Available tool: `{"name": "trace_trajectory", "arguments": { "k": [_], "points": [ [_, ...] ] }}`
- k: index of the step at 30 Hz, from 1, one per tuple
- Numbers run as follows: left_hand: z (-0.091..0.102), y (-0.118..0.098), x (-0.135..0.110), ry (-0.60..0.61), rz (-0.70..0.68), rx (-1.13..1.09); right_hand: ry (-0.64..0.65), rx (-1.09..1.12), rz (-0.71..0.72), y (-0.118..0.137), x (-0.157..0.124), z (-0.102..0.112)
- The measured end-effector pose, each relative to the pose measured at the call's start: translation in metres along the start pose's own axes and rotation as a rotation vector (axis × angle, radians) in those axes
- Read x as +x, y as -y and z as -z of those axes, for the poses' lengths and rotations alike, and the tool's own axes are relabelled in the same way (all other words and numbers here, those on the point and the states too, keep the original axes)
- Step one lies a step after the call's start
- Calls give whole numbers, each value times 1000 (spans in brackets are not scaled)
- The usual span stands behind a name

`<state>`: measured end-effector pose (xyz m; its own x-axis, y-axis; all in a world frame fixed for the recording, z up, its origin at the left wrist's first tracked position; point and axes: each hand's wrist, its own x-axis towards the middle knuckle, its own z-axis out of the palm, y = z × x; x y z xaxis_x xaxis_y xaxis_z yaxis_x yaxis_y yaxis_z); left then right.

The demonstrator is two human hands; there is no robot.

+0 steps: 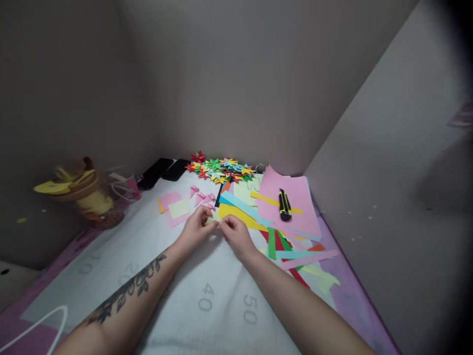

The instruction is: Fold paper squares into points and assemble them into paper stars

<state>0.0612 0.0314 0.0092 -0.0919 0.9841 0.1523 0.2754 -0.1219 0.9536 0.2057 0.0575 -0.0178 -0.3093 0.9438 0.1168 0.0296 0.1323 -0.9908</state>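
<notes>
My left hand [196, 228] and my right hand [236, 234] meet at the middle of the white cutting mat [207, 296], fingers pinched together on a small pale yellow-green piece of paper [213, 220]. Just beyond my hands lie small folded pink paper pieces [202, 196] and pink and pale yellow squares [174, 207]. A heap of finished multicoloured paper stars [220, 169] sits at the back by the wall.
Right of my hands lies a stack of coloured sheets and strips [284, 231] with a black-and-yellow utility knife [284, 204] on the pink sheet. A yellow and brown toy figure [85, 192] stands at left. Dark objects [162, 171] lie near the back wall.
</notes>
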Motion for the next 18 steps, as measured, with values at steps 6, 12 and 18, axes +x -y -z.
{"name": "trace_trajectory", "arguments": {
  "k": [6,12,18],
  "points": [
    [-1,5,-7,87,123,-188,6,-64,20,4,-3,-2],
    [3,-3,-7,9,188,-106,4,-150,30,7,-6,-3],
    [18,-7,-4,-135,241,-73,-47,-104,-2,7,-3,5]
  ]
}}
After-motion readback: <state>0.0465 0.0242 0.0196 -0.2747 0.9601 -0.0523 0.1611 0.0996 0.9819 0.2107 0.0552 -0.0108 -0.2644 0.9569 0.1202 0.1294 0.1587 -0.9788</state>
